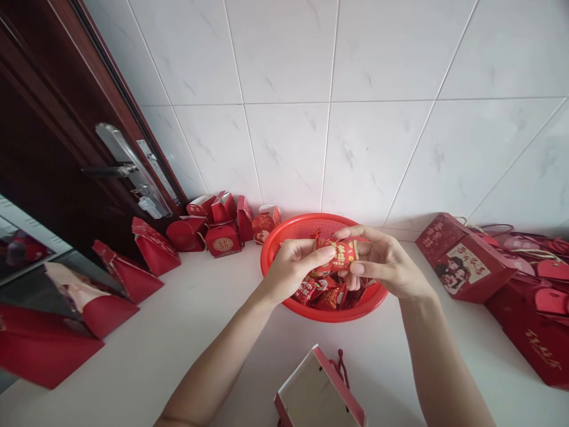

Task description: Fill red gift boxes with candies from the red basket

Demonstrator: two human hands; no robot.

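Above a red plastic basket [331, 313], my two hands hold a red wrapped candy [336, 254] with gold lettering. My left hand [297, 265] pinches its left side, the thumb lying across the front. At its right end my right hand [386, 263] grips with thumb and fingers. Several more red-wrapped candies [326, 296] lie in the basket, partly hidden by my hands. Nearer to me, between my forearms, an open red box [317, 391] with a pale inside and a red cord stands on the white table, cut off by the lower edge.
Red paper boxes [222, 238] cluster by the wall, and several larger red ones [127, 273] line the left edge. At right are a box with a picture label [466, 270] and red bags [533, 332]. A dark door [48, 107] stands at left beside the tiled wall [288, 142].
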